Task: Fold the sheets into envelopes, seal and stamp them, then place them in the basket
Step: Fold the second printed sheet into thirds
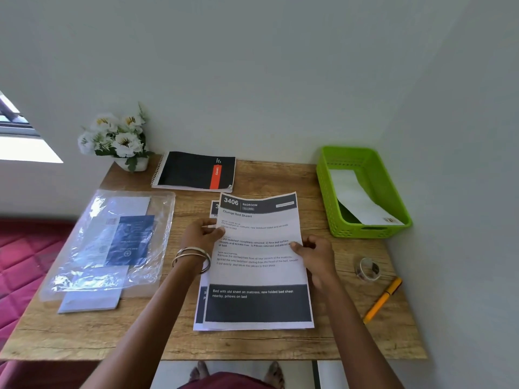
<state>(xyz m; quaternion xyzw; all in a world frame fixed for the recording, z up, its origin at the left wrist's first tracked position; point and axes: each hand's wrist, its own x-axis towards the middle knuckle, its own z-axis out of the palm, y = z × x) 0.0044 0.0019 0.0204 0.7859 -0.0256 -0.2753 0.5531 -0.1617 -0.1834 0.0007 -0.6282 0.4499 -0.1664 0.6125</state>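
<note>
Nearest the front edge of the wooden table [252,346], a printed white sheet with dark header and footer bands [258,265] lies at the middle, atop a second printed sheet [200,304] whose left margin shows beside it. The left hand [200,234], with metal bangles [193,258] at the wrist, pinches the top sheet's left edge between thumb and curled fingers; the right hand [314,252] grips its right edge, thumb on the printed face, fingers curled behind. The sheet's far end bows slightly upward.

Towards the right edge, an orange pen [382,300] lies diagonally, with a small roll of clear tape [367,268] just beyond it.

Along the left edge lies a clear plastic bag holding blue and white paper packets [112,242]; one pale packet [90,300] projects from its near end.

At the far right corner stands a green perforated plastic basket [393,189], containing one white folded envelope [362,200] leaning on its near wall. At the far edge, middle, lies a black spiral-bound notebook with a red stripe [193,172]. At the far left corner stands a white pot of white artificial flowers [118,138], against the wall.
</note>
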